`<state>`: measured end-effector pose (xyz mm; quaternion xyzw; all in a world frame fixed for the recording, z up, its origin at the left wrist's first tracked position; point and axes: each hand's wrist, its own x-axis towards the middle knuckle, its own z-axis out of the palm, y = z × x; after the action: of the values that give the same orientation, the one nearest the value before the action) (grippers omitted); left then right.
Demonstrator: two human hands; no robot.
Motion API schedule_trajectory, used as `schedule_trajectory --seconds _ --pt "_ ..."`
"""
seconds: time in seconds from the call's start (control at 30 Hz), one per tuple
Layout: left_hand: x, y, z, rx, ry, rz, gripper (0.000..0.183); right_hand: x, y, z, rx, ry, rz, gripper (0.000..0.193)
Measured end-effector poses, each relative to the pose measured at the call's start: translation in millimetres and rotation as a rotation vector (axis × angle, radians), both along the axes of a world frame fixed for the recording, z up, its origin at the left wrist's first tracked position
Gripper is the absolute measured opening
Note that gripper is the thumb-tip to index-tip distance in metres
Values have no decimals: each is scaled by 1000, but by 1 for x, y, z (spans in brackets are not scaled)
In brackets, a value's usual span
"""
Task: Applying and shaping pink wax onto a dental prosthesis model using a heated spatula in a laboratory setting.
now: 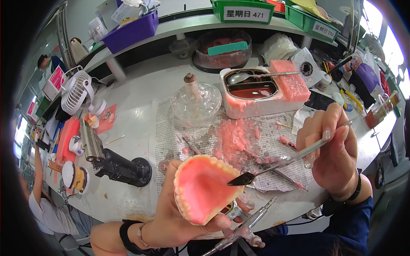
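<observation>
My left hand (168,209) grips a pink wax denture (205,192) with a row of cream teeth along its rim, its hollow pink face turned up. In my right hand (331,149) a wax spatula (285,163) is pinched by its thin metal handle. The spatula's dark blade lies at the denture's right edge; whether it touches is hard to tell. Below the denture, a metal frame with crossed rods (247,228) sits close to my left fingers, partly hidden. Newspaper (171,128) smeared with pink wax lies beneath, with wax-coated tools (286,177) on it.
Beyond the newspaper stand a glass spirit lamp (196,104) and a wax pot (256,106) with a spoon (260,75) across it. A black-handled torch-like tool (124,167), a white fan (77,91) and a dental model (77,177) are at left. Bins line the shelf (183,34). Another person (55,213) sits far left.
</observation>
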<state>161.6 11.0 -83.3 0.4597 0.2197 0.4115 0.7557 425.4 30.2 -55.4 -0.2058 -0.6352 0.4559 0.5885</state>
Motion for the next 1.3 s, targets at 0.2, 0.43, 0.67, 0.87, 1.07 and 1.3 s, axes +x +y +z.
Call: schedule_trajectory --seconds 0.2,0.43,0.67,0.87,1.07,1.3 --pt "-7 -1 -7 48 240 101 90 3 6 -14 -132 144 137 27" --pt "-13 2 -11 -3 90 -53 81 1 9 -16 -358 278 308 20" --pt "-12 5 9 -33 217 -125 96 -1 13 -18 -506 377 464 19" --pt "-6 1 15 -210 38 -190 102 -7 8 -17 -583 356 612 17" --pt "-12 9 12 -175 106 -337 100 0 10 -19 -621 394 632 17" --pt "-3 6 14 -103 37 -289 99 28 29 10 -295 155 -122 24"
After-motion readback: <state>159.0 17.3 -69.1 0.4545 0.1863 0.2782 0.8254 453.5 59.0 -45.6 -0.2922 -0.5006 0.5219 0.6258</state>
